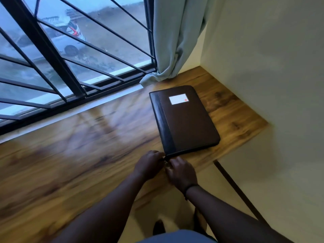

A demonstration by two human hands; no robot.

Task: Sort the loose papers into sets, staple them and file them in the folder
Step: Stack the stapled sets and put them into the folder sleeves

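Glossy wood desk (87,155) under barred window (61,58), curtain (175,41) in corner. Closed folder (185,118) flat. Left hand (149,163), right hand (180,172) pinching at its near corner; exact grip blurred.

The dark brown leather-look zip folder (185,120) lies flat and closed on the right part of the wooden tabletop (87,155); its darker spine strip runs along the left edge; a white rectangular label with a red dot sits near its far end; its near left corner reaches the tabletop's near edge.
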